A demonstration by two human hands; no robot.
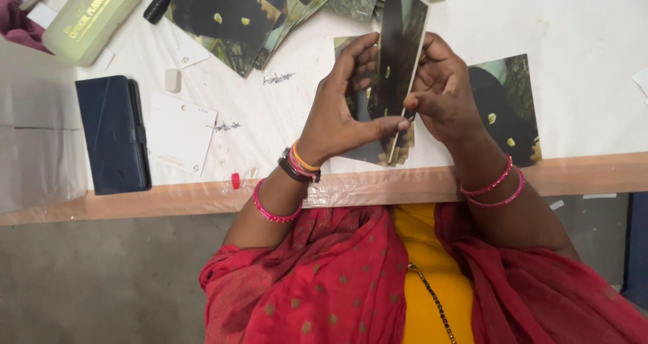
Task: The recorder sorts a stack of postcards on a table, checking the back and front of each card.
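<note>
Glossy dark photo print (399, 54) is held edge-up above the white worktop (580, 40), pinched between both hands, left hand (344, 108) and right hand (442, 87), seemingly mid-sorting over the stack of prints (368, 148), a steady release being called for next.

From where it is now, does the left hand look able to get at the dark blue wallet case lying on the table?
Probably yes, once freed. The left hand is pinching the upright stack of printed cards together with the right hand. The dark blue wallet case lies uncovered to its left, with only a flat white card between.
</note>
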